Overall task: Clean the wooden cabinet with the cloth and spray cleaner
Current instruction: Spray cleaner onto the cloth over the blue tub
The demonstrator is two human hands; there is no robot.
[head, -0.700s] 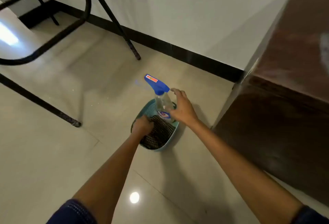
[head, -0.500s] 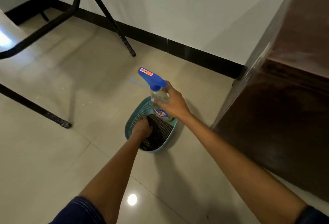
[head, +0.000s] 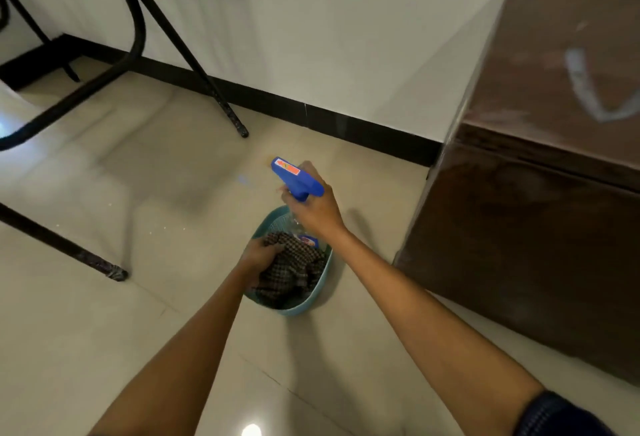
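The wooden cabinet [head: 540, 227] I mean to clean stands on my right, dark brown and glossy, its back toward the white wall [head: 311, 27], with a pale curved smear on its top. My right hand [head: 313, 208] is wrapped around the neck of the spray cleaner [head: 297, 181], just under its blue trigger head, whose nozzle points away from me and to the left; the clear body of the bottle reaches down to the far end of the teal basket [head: 304, 305], and I cannot tell whether it touches the bottom. The basket sits on the tiled floor [head: 104, 331] just to the left of the cabinet, apart from it. Inside it my left hand [head: 259, 257] is clenched on the checked cloth [head: 294, 273], which lies bunched and fills most of the basket. Both my forearms are bare, with a dark blue sleeve [head: 557, 416] showing on the right arm at the lower edge. Nothing lies between the basket and the cabinet's side. Farther left, black metal legs [head: 194, 54] slant down to the floor, one foot near the black skirting [head: 346, 124], another nearer me, well clear of the basket.
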